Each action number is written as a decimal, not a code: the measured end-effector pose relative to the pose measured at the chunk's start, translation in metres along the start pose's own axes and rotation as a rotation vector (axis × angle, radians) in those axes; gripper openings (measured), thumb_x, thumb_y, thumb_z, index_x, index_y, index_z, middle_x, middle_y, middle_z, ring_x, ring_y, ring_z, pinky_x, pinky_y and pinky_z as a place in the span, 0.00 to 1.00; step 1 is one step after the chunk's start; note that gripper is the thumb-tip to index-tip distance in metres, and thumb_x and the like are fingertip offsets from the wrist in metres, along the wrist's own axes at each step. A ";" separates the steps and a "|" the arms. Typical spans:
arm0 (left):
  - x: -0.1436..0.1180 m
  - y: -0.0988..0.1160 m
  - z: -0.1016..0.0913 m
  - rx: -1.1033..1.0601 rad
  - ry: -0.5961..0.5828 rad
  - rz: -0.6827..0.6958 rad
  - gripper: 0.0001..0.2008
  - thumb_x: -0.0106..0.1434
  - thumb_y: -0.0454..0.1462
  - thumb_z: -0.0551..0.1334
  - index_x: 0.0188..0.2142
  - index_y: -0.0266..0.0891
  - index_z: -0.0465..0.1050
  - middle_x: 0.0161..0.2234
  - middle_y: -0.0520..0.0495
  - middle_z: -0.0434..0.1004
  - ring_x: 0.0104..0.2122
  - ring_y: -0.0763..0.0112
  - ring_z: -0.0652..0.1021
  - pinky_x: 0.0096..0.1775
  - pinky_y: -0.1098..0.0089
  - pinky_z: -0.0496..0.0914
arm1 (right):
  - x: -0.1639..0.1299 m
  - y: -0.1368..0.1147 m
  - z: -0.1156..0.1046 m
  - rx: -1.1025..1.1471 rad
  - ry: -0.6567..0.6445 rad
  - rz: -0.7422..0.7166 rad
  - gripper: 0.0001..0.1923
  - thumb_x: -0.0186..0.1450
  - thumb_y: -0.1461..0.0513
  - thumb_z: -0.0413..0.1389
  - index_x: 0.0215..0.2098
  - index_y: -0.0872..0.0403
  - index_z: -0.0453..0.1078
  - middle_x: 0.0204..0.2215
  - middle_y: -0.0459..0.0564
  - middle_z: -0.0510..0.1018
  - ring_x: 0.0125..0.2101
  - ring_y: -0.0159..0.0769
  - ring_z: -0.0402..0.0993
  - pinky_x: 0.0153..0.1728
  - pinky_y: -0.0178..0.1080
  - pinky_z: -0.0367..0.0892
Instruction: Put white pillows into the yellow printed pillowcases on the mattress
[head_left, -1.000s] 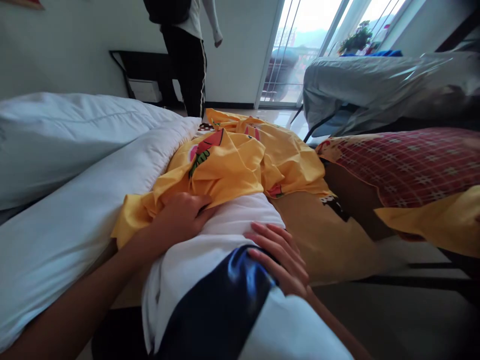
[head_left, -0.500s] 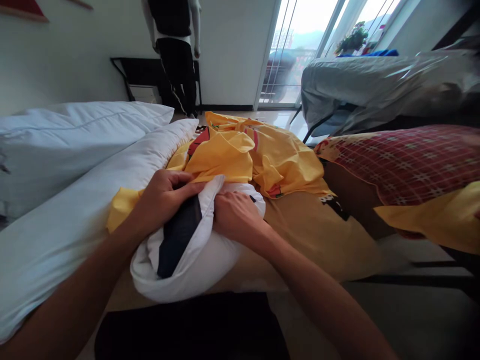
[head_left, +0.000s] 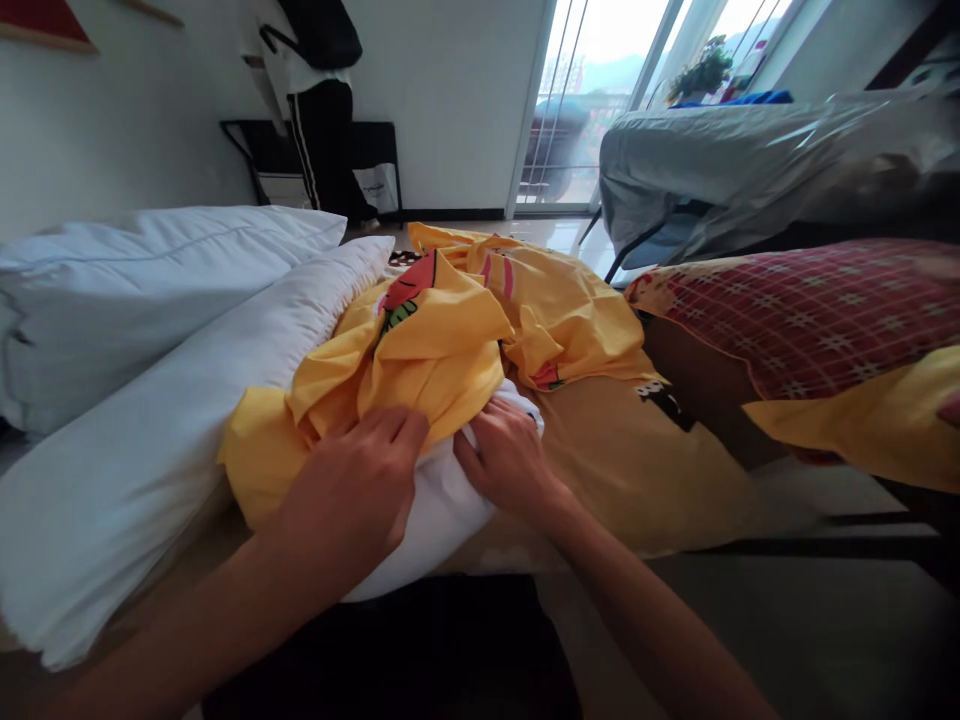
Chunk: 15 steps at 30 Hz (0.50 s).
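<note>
The danger spot lay right under your hands: the white cloth bundle [head_left: 442, 505] sat at the near edge of the bed [head_left: 626, 475], its lower curve hanging over a dark shape [head_left: 397, 650]. A hard tug towards you could have brought it over the side. And the yellow printed cloth [head_left: 442, 345], rumpled just beyond and overlapping that bundle, looked ready to snag; had both hands pulled different ways, the folds could have twisted tighter. To your left, the long white pillow [head_left: 165, 430] lay right beside the yellow folds, close enough to drag along if a corner caught beneath it.

Now the fingers! Your left hand [head_left: 356, 485] was curled down, knuckles bent, closed on the near edge of the yellow cloth, tips buried in the folds and the palm side over the white. Your right hand [head_left: 506, 450] was bent onto the bundle's right end, thumb standing a little off the other fingers, white fabric under both; whether it pinched a layer or merely pressed, you couldn't tell, because the tips were hidden.
</note>
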<state>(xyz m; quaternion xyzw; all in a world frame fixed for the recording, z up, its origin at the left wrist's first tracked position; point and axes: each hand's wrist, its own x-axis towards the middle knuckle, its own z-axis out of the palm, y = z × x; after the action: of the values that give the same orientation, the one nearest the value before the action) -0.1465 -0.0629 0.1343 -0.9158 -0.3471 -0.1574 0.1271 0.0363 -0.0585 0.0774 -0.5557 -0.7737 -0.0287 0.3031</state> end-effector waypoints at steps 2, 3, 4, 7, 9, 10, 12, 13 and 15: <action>-0.005 -0.006 0.001 -0.031 0.036 -0.023 0.12 0.51 0.25 0.51 0.32 0.40 0.62 0.28 0.48 0.71 0.28 0.62 0.76 0.27 0.64 0.69 | -0.016 0.001 -0.007 0.121 0.125 -0.074 0.14 0.67 0.58 0.49 0.41 0.59 0.73 0.37 0.57 0.79 0.41 0.42 0.75 0.43 0.44 0.69; -0.007 -0.010 0.002 -0.041 0.068 -0.033 0.11 0.52 0.25 0.51 0.33 0.41 0.62 0.28 0.48 0.71 0.28 0.62 0.76 0.27 0.64 0.69 | -0.025 0.000 -0.009 0.151 0.205 -0.120 0.16 0.67 0.58 0.51 0.48 0.59 0.70 0.43 0.58 0.77 0.46 0.43 0.73 0.47 0.46 0.69; -0.010 -0.015 0.003 -0.048 0.106 -0.045 0.10 0.53 0.26 0.51 0.33 0.41 0.62 0.28 0.48 0.72 0.27 0.63 0.76 0.27 0.65 0.69 | -0.034 -0.001 -0.009 0.151 0.303 -0.163 0.20 0.66 0.59 0.53 0.54 0.59 0.67 0.49 0.60 0.74 0.50 0.45 0.71 0.50 0.48 0.68; -0.016 -0.029 0.003 -0.054 0.242 -0.081 0.06 0.59 0.30 0.51 0.34 0.41 0.63 0.29 0.49 0.73 0.27 0.66 0.76 0.27 0.68 0.68 | -0.056 -0.011 0.002 0.039 0.542 -0.213 0.27 0.63 0.64 0.55 0.60 0.56 0.63 0.59 0.60 0.66 0.58 0.50 0.65 0.54 0.53 0.66; -0.019 -0.039 0.000 -0.042 0.318 -0.091 0.05 0.63 0.33 0.51 0.35 0.41 0.65 0.29 0.51 0.74 0.26 0.70 0.75 0.26 0.70 0.66 | -0.060 -0.022 0.014 -0.017 0.563 -0.195 0.26 0.64 0.63 0.54 0.61 0.56 0.63 0.60 0.60 0.64 0.60 0.55 0.62 0.55 0.58 0.65; -0.021 -0.043 -0.002 -0.031 0.352 -0.103 0.05 0.64 0.34 0.52 0.35 0.41 0.65 0.28 0.52 0.74 0.26 0.71 0.75 0.25 0.71 0.65 | -0.058 -0.028 0.021 -0.023 0.548 -0.195 0.25 0.66 0.60 0.53 0.61 0.56 0.62 0.61 0.61 0.62 0.62 0.58 0.59 0.55 0.60 0.63; -0.027 -0.053 -0.007 -0.004 0.409 -0.150 0.06 0.65 0.37 0.53 0.33 0.42 0.66 0.27 0.54 0.73 0.23 0.74 0.74 0.24 0.72 0.63 | -0.047 -0.040 0.031 -0.009 0.530 -0.235 0.27 0.68 0.53 0.49 0.61 0.58 0.61 0.62 0.64 0.61 0.64 0.60 0.55 0.57 0.62 0.61; -0.031 -0.058 -0.009 0.004 0.427 -0.187 0.06 0.65 0.39 0.53 0.32 0.42 0.66 0.25 0.56 0.72 0.22 0.75 0.72 0.23 0.72 0.61 | -0.039 -0.046 0.035 0.008 0.525 -0.268 0.28 0.69 0.50 0.47 0.61 0.59 0.60 0.62 0.65 0.62 0.64 0.59 0.54 0.58 0.62 0.60; -0.042 -0.069 -0.010 0.006 0.453 -0.309 0.07 0.63 0.41 0.56 0.30 0.43 0.67 0.23 0.58 0.70 0.19 0.77 0.70 0.22 0.72 0.59 | -0.019 -0.057 0.038 0.046 0.492 -0.350 0.30 0.70 0.49 0.46 0.60 0.62 0.60 0.60 0.66 0.66 0.65 0.55 0.55 0.61 0.57 0.59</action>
<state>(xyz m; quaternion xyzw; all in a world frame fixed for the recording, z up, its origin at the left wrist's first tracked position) -0.2250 -0.0410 0.1360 -0.7929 -0.4460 -0.3746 0.1787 -0.0269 -0.0820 0.0533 -0.3834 -0.7614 -0.1969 0.4843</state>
